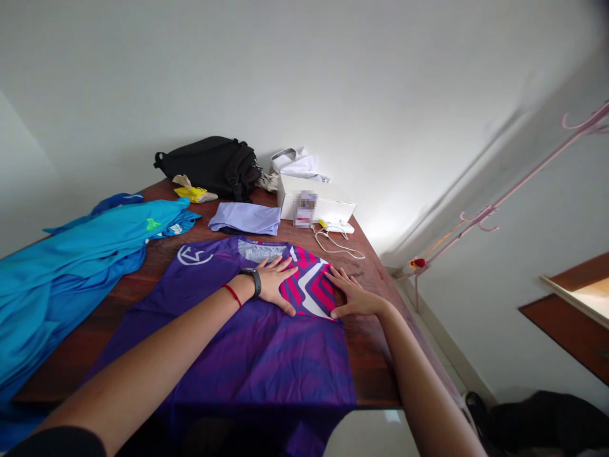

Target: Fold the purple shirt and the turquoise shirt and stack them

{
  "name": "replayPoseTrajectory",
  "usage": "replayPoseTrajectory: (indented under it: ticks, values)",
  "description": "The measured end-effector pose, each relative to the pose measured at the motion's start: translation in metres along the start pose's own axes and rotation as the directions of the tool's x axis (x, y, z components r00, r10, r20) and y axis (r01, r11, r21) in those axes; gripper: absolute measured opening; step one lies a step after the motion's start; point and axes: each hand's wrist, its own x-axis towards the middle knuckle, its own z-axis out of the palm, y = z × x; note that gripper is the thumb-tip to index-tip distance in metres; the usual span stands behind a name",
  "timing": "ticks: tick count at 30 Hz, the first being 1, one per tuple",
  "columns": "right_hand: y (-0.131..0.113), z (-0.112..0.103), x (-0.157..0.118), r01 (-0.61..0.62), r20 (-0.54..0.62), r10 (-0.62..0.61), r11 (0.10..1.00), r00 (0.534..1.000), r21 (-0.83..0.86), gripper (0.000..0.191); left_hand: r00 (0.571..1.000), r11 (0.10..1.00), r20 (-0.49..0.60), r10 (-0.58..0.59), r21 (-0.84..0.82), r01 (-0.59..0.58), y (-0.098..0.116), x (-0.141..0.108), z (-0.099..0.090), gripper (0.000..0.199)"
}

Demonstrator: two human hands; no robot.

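A purple shirt [266, 355] lies spread on the dark wooden table [375, 355], its lower part hanging over the near edge. Its collar points away from me, and a pink-and-white patterned sleeve is folded inward on the right. My left hand [276, 284], with a black band and a red string at the wrist, rests flat near the collar with fingers spread. At the sleeve's right edge, my right hand [351, 293] touches the fabric with its fingers apart. Neither hand grips anything.
Blue clothes [85, 260] are heaped at the left. Behind the shirt are folded lavender cloth [245, 218], a black backpack [209, 165], a yellow packet [190, 192], a white box [328, 208] and a white cable [333, 244]. A pink rack [523, 184] stands right.
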Motion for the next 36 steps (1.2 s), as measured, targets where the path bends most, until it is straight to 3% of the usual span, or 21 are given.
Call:
replayPoseTrajectory:
  ticks: [10, 14, 16, 18, 20, 22, 24, 26, 28, 32, 36]
  values:
    - [0.003, -0.001, -0.001, -0.01, 0.015, 0.01, 1.0, 1.0, 0.027, 0.125, 1.0, 0.999, 0.013, -0.016, -0.038, 0.017, -0.008, -0.002, -0.002, 0.135]
    - [0.011, -0.003, -0.004, 0.042, 0.002, -0.042, 0.996, 0.999, 0.075, 0.123, 0.999, 0.999, 0.033, -0.028, -0.031, 0.029, -0.009, -0.001, -0.001, 0.137]
    - [0.012, -0.003, -0.004, 0.079, -0.077, -0.067, 0.983, 0.995, 0.164, 0.112, 0.999, 0.999, 0.04, -0.034, -0.031, 0.035, -0.011, -0.001, -0.001, 0.138]
    - [0.007, -0.001, 0.0, 0.123, -0.253, -0.052, 0.954, 0.966, 0.274, 0.092, 0.999, 0.999, 0.037, -0.036, -0.039, 0.037, -0.011, -0.001, -0.002, 0.137]
    - [-0.004, 0.003, 0.008, 0.188, -0.447, -0.02, 0.924, 0.894, 0.334, 0.075, 0.999, 0.998, 0.027, -0.043, -0.049, 0.044, -0.008, -0.001, -0.004, 0.137]
    - [-0.019, 0.01, 0.017, 0.249, -0.54, -0.039, 0.914, 0.841, 0.321, 0.068, 0.997, 0.996, -0.04, -0.061, -0.075, 0.058, 0.004, -0.002, -0.004, 0.128]
    - [-0.034, 0.018, 0.025, 0.288, -0.533, -0.109, 0.92, 0.839, 0.265, 0.063, 0.978, 0.991, -0.196, -0.072, -0.123, 0.048, 0.022, -0.002, 0.0, 0.104]
    - [-0.043, 0.026, 0.032, 0.313, -0.502, -0.178, 0.929, 0.846, 0.198, 0.059, 0.925, 0.987, -0.379, -0.031, -0.16, -0.032, 0.041, 0.001, 0.008, 0.076]
    - [-0.045, 0.031, 0.036, 0.318, -0.492, -0.213, 0.938, 0.844, 0.139, 0.057, 0.897, 0.982, -0.437, 0.07, -0.126, -0.138, 0.053, 0.005, 0.02, 0.073]
    - [-0.033, 0.038, 0.041, 0.248, -0.398, -0.225, 0.969, 0.889, 0.007, 0.059, 0.9, 0.987, -0.415, 0.132, -0.029, -0.158, 0.052, 0.012, 0.04, 0.077]
    - [-0.02, 0.043, 0.042, 0.056, -0.314, -0.087, 0.993, 0.946, -0.105, 0.067, 0.922, 0.987, -0.354, 0.16, 0.028, -0.16, 0.042, 0.011, 0.047, 0.082]
